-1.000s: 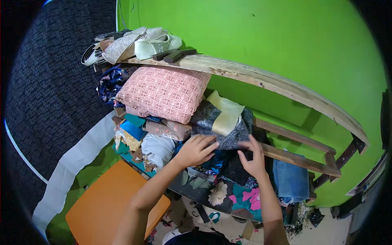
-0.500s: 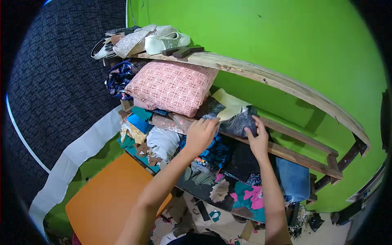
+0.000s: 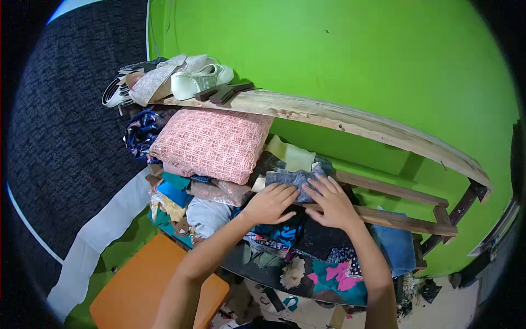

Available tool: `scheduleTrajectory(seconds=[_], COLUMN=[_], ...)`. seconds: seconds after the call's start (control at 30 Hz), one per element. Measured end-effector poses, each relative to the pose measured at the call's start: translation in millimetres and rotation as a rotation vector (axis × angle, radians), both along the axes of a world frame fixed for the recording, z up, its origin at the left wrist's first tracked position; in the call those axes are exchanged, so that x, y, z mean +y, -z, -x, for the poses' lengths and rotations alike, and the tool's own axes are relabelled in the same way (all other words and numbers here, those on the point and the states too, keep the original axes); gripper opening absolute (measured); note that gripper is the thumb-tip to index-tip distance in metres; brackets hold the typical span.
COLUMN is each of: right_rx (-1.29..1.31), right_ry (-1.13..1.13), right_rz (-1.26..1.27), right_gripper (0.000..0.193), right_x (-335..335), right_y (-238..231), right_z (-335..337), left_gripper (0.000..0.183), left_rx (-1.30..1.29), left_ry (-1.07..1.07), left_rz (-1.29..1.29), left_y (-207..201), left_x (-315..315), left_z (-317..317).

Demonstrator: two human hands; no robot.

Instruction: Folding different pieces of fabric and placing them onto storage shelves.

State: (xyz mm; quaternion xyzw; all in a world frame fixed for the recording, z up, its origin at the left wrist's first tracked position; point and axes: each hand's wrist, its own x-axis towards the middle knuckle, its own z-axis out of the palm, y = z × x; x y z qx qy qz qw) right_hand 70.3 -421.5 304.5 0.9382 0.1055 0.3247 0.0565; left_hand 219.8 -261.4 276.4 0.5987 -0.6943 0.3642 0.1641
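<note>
A folded piece of mottled grey fabric (image 3: 283,178) lies on the wooden rack's middle level. My left hand (image 3: 272,203) rests flat on its near edge, fingers stretched out. Beside it, my right hand (image 3: 333,204) presses on the fabric's right part with its fingers spread. Pale yellow fabric (image 3: 296,157) lies just behind the grey piece. To the left sits a plump pink patterned bundle (image 3: 211,143), close to my left hand but not touched by it. The underside of the grey fabric is hidden.
The rack's top plank (image 3: 307,112) bows over the hands, carrying a white shoe (image 3: 192,82) and dark strips. Below are piles of cloth, including blue denim (image 3: 395,247) and pink scraps (image 3: 344,277). An orange board (image 3: 137,285) stands at the lower left, before a green wall (image 3: 350,49).
Both hands have gone from gripping the grey fabric to lying flat on it. The fabric now looks folded and flatter. The whole view has shifted somewhat.
</note>
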Motion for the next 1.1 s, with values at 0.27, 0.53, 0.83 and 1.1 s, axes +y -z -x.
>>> scheduleTrajectory(seconds=[0.27, 0.53, 0.83, 1.1], right_rx=[0.159, 0.021, -0.034, -0.104], right_ry=[0.114, 0.263, 0.236, 0.294], right_rz=[-0.139, -0.266, -0.159, -0.055], right_gripper=[0.048, 0.034, 0.054, 0.049], right_x=[-20.2, 8.0, 15.9, 38.1], right_y=[12.8, 19.4, 14.2, 26.7], right_z=[-11.8, -47.9, -29.3, -15.0], left_gripper=[0.027, 0.017, 0.056, 0.055], left_rx=[0.075, -0.029, 0.155, 0.201], left_ry=[0.015, -0.130, -0.211, -0.281], left_rz=[0.006, 0.063, -0.034, 0.007], left_y=[-1.9, -20.8, -18.2, -2.8], left_x=[-29.8, -26.1, -5.9, 18.6], left_z=[-18.5, -42.7, -8.2, 25.6])
